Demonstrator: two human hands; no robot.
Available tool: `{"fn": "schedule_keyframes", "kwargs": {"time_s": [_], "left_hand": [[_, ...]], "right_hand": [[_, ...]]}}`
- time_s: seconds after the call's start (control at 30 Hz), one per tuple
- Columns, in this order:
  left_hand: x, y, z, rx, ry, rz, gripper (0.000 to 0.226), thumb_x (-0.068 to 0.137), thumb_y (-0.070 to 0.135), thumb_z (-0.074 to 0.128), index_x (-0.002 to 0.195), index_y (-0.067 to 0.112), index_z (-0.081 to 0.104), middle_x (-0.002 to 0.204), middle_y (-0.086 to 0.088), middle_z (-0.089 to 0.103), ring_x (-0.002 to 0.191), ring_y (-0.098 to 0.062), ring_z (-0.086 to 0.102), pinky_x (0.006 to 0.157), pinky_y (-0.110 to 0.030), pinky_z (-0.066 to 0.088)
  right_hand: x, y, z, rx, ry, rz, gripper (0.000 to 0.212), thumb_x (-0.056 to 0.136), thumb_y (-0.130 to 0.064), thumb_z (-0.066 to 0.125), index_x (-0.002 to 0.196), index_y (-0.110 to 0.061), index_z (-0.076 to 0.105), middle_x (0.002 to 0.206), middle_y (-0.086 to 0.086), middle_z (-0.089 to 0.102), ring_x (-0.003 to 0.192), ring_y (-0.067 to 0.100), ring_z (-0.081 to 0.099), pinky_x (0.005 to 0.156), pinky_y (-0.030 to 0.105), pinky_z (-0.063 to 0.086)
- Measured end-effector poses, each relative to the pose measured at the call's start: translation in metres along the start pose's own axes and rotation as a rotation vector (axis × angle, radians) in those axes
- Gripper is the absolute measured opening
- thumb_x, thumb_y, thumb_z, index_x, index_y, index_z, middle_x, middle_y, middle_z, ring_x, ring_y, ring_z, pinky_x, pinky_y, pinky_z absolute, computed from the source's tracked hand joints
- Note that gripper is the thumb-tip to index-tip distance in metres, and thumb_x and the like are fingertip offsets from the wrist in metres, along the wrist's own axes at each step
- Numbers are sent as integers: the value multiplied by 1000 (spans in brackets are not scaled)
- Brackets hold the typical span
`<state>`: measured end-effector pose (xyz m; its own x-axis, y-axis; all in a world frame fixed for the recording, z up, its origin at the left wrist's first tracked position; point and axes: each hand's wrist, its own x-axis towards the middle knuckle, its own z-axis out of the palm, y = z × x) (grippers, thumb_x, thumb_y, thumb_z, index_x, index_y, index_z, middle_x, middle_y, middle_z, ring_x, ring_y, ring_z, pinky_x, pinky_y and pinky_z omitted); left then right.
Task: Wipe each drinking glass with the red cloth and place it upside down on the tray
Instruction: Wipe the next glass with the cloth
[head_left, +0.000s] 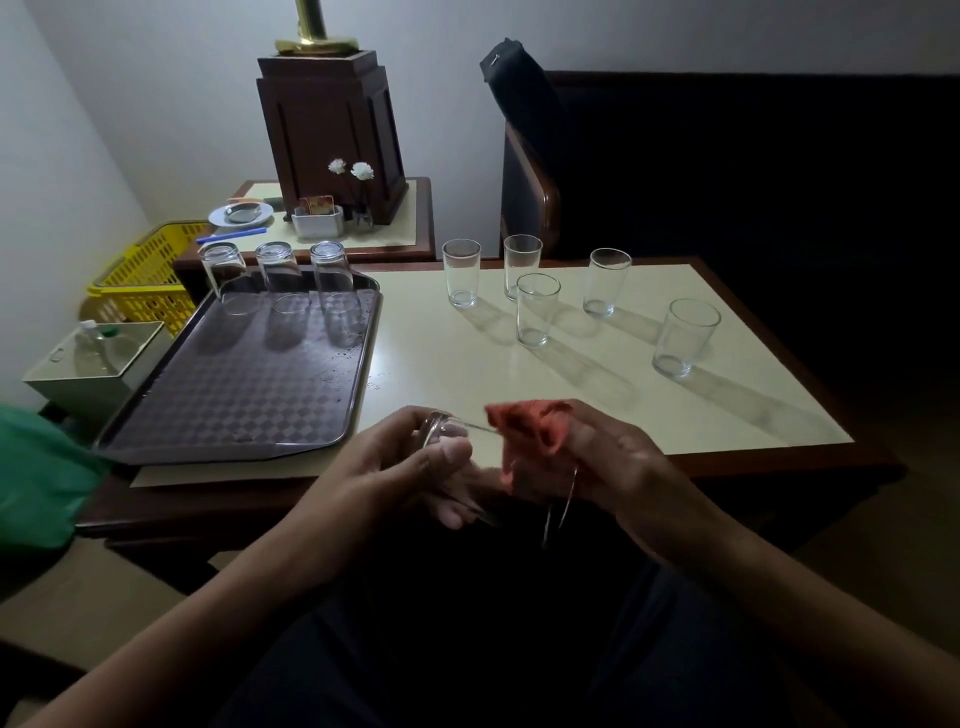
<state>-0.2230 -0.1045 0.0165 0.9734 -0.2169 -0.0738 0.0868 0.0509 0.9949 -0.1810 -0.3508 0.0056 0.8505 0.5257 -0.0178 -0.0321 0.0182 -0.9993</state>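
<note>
My left hand (415, 462) grips the base of a clear drinking glass (480, 434) held on its side over the table's near edge. My right hand (618, 457) holds the red cloth (524, 426), pushed into the glass's open mouth. A dark checkered tray (234, 400) lies on the left of the table; three glasses stand upside down along its far edge, the middle one (283, 286) among them. Several upright glasses stand on the cream table top to the right, one (537, 309) in the middle and one (683, 335) farthest right.
A side table behind the tray carries a dark wooden lamp base (332, 135), a plate (240, 213) and a small holder. A yellow basket (150, 275) and a white box (98, 364) sit at the left. A dark chair (530, 192) stands behind the table.
</note>
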Motion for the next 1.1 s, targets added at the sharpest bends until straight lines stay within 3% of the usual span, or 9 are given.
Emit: {"fn": "schedule_keyframes", "kwargs": {"time_s": [0.1, 0.2, 0.4, 0.6, 0.7, 0.8, 0.9, 0.97, 1.1], "left_hand": [[1, -3, 3, -50, 53, -69, 47, 89, 33, 77, 111, -5, 60, 92, -27, 67, 71, -31, 66, 64, -30, 55], [3, -7, 2, -28, 117, -114, 45, 86, 34, 79, 108, -1, 61, 84, -17, 73, 68, -26, 66, 61, -28, 55], [7, -5, -5, -2, 208, -124, 57, 77, 39, 88, 104, -1, 58, 80, -16, 72, 63, -28, 66, 57, -30, 55], [6, -13, 4, 45, 180, -150, 56, 78, 38, 79, 107, -4, 58, 85, -18, 74, 68, -33, 66, 59, -32, 55], [9, -15, 8, -41, 210, -197, 61, 79, 42, 76, 110, -7, 57, 79, -20, 70, 65, -32, 65, 54, -29, 54], [11, -14, -1, -101, 174, -257, 69, 89, 54, 72, 122, -6, 59, 84, -27, 64, 62, -26, 63, 54, -27, 52], [9, -16, -6, -112, 83, -239, 71, 91, 53, 68, 125, -9, 60, 98, -37, 66, 68, -28, 64, 56, -27, 51], [6, -14, -5, -94, 56, -177, 53, 95, 38, 71, 123, -6, 60, 100, -30, 68, 75, -30, 67, 62, -30, 56], [-1, -5, -4, 107, -81, 24, 45, 88, 20, 75, 128, 9, 60, 119, -25, 66, 99, -30, 69, 82, -36, 58]], "right_hand": [[-8, -8, -6, -322, -46, -219, 32, 99, -16, 70, 130, -16, 71, 125, -2, 77, 120, 14, 72, 101, 24, 55], [-9, -13, -13, -512, -38, -285, 34, 89, -23, 84, 123, -20, 77, 122, -8, 78, 119, 9, 72, 101, 23, 55], [6, -2, -52, -1123, 337, 198, 49, 96, -67, 56, 106, -26, 81, 92, 1, 80, 92, 24, 74, 83, 42, 58], [-1, -14, -27, -946, 328, 155, 39, 108, -53, 47, 104, -29, 77, 74, -14, 67, 73, 0, 63, 64, 17, 45], [-13, -17, 5, -893, 26, -42, 41, 109, -58, 42, 146, -49, 55, 114, -34, 67, 112, -16, 56, 95, 6, 41], [-19, -7, 17, -959, -85, -251, 57, 107, -62, 33, 157, -40, 46, 145, -20, 60, 137, -1, 44, 115, 21, 36], [-16, -5, 13, -837, -2, -399, 37, 103, -46, 61, 135, -30, 72, 130, -15, 67, 129, 10, 57, 106, 29, 50], [-14, -4, 8, -584, -5, -281, 26, 88, -34, 86, 114, -31, 80, 122, -16, 66, 125, 13, 62, 102, 31, 57], [-6, 3, 4, -258, -73, 72, 66, 71, -23, 96, 125, -40, 63, 131, -6, 68, 121, 13, 69, 99, 40, 61]]}}
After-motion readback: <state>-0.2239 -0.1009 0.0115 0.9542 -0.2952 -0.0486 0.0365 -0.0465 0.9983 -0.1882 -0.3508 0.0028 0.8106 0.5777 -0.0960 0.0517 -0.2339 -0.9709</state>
